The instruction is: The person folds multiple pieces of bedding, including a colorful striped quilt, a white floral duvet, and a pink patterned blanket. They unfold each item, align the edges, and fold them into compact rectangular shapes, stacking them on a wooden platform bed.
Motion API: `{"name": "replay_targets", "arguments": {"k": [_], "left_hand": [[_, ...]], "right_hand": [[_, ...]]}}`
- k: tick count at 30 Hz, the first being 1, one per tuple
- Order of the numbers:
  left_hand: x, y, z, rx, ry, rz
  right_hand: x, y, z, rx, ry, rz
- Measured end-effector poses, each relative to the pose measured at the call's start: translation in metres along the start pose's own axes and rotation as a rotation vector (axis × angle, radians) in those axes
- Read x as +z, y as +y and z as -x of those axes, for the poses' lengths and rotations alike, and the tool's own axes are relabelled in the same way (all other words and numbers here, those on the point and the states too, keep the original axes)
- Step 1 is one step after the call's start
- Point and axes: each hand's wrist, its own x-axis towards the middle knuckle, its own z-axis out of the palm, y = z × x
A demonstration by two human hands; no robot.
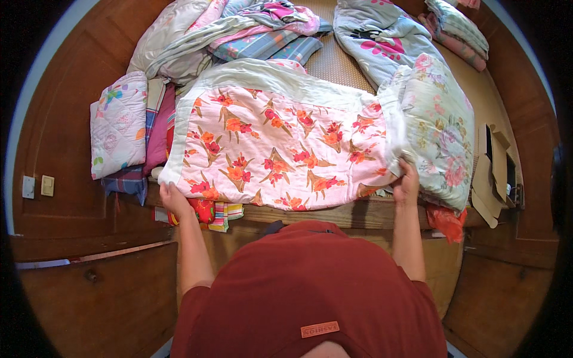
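Note:
A pink quilt (pixel 280 149) with red and orange flowers and a white border lies spread across the bed edge in front of me. My left hand (pixel 173 200) grips its near left corner, fingers closed on the white border. At the near right corner my right hand (pixel 406 182) is closed on the border too, the cloth bunched at the fingers. Right beside that hand rests a plump pillow-like bundle (pixel 441 131) in pale floral fabric, touching the quilt's right side.
Heaped bedding (pixel 239 30) lies at the back, beside a grey quilt (pixel 382 42) with pink prints. A folded white quilt (pixel 119 125) is at left, an open cardboard box (pixel 492 173) at right. Below the wooden bed edge (pixel 286 218) hang a red bag (pixel 446 223) and striped cloth (pixel 227 215).

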Motion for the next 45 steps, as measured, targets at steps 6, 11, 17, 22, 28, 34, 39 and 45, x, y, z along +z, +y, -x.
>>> {"name": "replay_targets", "arguments": {"k": [6,11,17,22,28,34,39,45], "left_hand": [[0.084,0.069,0.073,-0.181,-0.673,0.064],[0.140,0.101,0.143,-0.427,-1.081,0.087],[0.152,0.068,0.197,0.452,-1.527,-0.515],[0.121,-0.020,0.207,0.446,-1.710,-0.945],[0.079,-0.043,0.208,0.543,-1.862,-1.064],[0.055,-0.053,0.202,0.169,-1.669,-0.751],[0.053,0.023,0.169,-0.887,-1.355,-0.036],[0.031,0.054,0.170,-0.765,-1.444,-0.173]], "right_hand": [[0.099,0.019,0.057,0.035,-0.546,0.446],[0.125,0.066,0.093,-0.352,-1.169,0.875],[0.113,0.100,0.126,0.009,-1.540,0.978],[0.105,0.081,0.112,0.345,-1.357,0.719],[0.016,0.121,0.064,0.642,-0.375,0.676],[-0.054,0.142,0.025,0.820,0.026,0.649],[-0.032,0.168,0.011,0.862,-0.006,0.388],[0.044,0.179,-0.005,0.609,-0.123,0.164]]}}
